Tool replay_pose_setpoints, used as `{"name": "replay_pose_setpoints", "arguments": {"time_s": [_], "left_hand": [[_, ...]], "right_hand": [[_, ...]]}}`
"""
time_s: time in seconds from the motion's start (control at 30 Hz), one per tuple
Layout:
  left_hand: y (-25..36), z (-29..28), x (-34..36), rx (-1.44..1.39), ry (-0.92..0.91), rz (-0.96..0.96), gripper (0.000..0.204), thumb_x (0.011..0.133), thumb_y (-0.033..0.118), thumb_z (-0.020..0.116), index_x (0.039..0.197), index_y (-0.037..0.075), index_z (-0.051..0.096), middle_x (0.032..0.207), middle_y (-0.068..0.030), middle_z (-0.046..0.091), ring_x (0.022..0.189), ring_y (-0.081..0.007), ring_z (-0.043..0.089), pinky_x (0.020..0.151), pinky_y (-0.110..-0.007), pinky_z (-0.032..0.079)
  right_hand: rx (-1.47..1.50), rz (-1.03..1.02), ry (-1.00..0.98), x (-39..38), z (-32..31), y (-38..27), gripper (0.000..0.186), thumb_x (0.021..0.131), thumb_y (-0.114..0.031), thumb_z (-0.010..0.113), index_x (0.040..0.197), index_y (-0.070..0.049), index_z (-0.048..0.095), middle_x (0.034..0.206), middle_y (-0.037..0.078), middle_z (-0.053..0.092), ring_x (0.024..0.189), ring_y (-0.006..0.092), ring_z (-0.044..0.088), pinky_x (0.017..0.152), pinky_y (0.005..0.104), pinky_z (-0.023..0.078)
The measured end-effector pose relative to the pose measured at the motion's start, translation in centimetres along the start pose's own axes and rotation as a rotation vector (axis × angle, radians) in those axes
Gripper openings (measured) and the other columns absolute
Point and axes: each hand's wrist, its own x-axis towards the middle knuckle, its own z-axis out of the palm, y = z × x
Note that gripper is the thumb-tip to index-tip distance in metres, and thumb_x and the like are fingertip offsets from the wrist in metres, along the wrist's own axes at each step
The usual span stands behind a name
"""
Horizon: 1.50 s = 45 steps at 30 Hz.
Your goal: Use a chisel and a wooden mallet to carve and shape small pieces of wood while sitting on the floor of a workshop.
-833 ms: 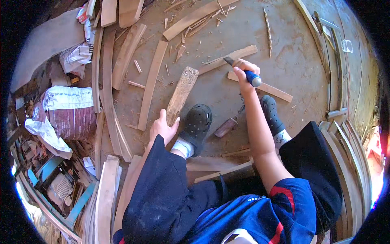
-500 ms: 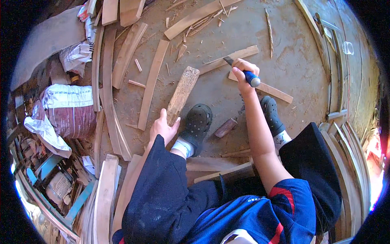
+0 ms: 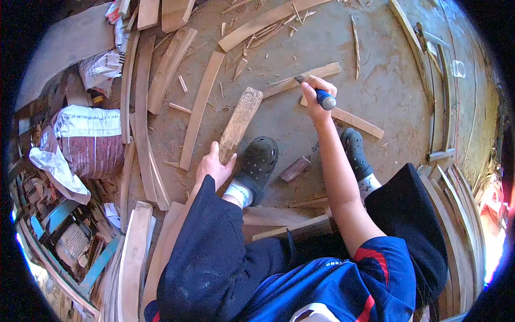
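Observation:
My left hand (image 3: 213, 170) grips the lower end of a short, weathered wooden board (image 3: 241, 115), held slanting up and away from me above my left dark clog (image 3: 257, 166). My right hand (image 3: 317, 96) is closed round the blue handle of a chisel-like tool (image 3: 326, 100) with a silver end cap; its dark blade points up and left, over a pale plank (image 3: 279, 86) on the floor. Another pale strip (image 3: 358, 121) lies under my right forearm and hand. A small reddish-brown block (image 3: 295, 168) rests between my feet.
Loose planks (image 3: 201, 110), splinters and shavings lie on the concrete floor (image 3: 386, 70). Sacks (image 3: 91, 147) and broken wood with teal-painted pieces (image 3: 99, 268) sit at the left. Long bent strips (image 3: 453, 225) are stacked by my right leg, and thin frames (image 3: 445, 96) lie farther right.
My right hand, with the tool, has shifted a little to the left and turned slightly. My left hand and board have barely moved.

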Motion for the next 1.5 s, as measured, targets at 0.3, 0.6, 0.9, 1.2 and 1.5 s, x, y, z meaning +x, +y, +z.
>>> {"name": "replay_pose_setpoints", "arguments": {"time_s": [0.3, 0.6, 0.9, 1.2, 1.5], "left_hand": [[-0.1, 0.3, 0.3, -0.031, 0.025, 0.036, 0.050, 0.081, 0.041, 0.062, 0.109, 0.005, 0.042, 0.083, -0.0288, 0.063, 0.082, -0.0450, 0.061, 0.071, -0.050, 0.050], [-0.7, 1.0, 0.2, -0.065, 0.033, 0.053, 0.061, 0.081, 0.043, 0.062, 0.121, 0.002, 0.041, 0.089, -0.0296, 0.062, 0.085, -0.0438, 0.061, 0.073, -0.049, 0.050], [-0.5, 0.9, 0.3, -0.068, 0.012, 0.026, 0.059, 0.081, 0.043, 0.062, 0.120, 0.003, 0.041, 0.088, -0.0294, 0.062, 0.085, -0.0442, 0.061, 0.073, -0.049, 0.050], [-0.3, -0.1, 0.6, -0.062, -0.016, 0.050, 0.051, 0.081, 0.041, 0.062, 0.111, 0.005, 0.042, 0.084, -0.0284, 0.063, 0.082, -0.0443, 0.062, 0.071, -0.050, 0.049], [-1.2, -0.3, 0.7, -0.075, -0.001, 0.056, 0.049, 0.081, 0.041, 0.062, 0.108, 0.005, 0.043, 0.085, -0.0281, 0.063, 0.084, -0.0443, 0.061, 0.071, -0.050, 0.049]], "right_hand": [[0.208, -0.043, 0.040, -0.3, -0.9, 0.7, 0.025, 0.072, -0.001, 0.061, 0.056, 0.000, 0.041, 0.055, 0.005, 0.046, 0.053, 0.0136, 0.044, 0.052, 0.0262, 0.035], [0.210, -0.048, 0.018, 0.1, -1.1, 0.7, 0.025, 0.072, -0.005, 0.062, 0.055, 0.000, 0.044, 0.053, 0.006, 0.048, 0.049, 0.0141, 0.045, 0.048, 0.0270, 0.036], [0.019, -0.008, -0.069, 0.7, -0.7, 0.2, 0.023, 0.073, -0.010, 0.064, 0.058, -0.001, 0.049, 0.053, 0.007, 0.049, 0.048, 0.0153, 0.046, 0.048, 0.0276, 0.037], [-0.193, 0.186, -0.075, 2.5, -0.7, -0.3, 0.036, 0.086, -0.020, 0.062, 0.058, 0.002, 0.057, 0.052, 0.003, 0.052, 0.052, 0.0078, 0.046, 0.050, 0.0245, 0.037], [-0.201, 0.111, -0.063, 1.5, -0.1, 0.0, 0.035, 0.085, -0.018, 0.062, 0.058, 0.002, 0.056, 0.052, 0.003, 0.051, 0.051, 0.0081, 0.045, 0.049, 0.0250, 0.036]]}}
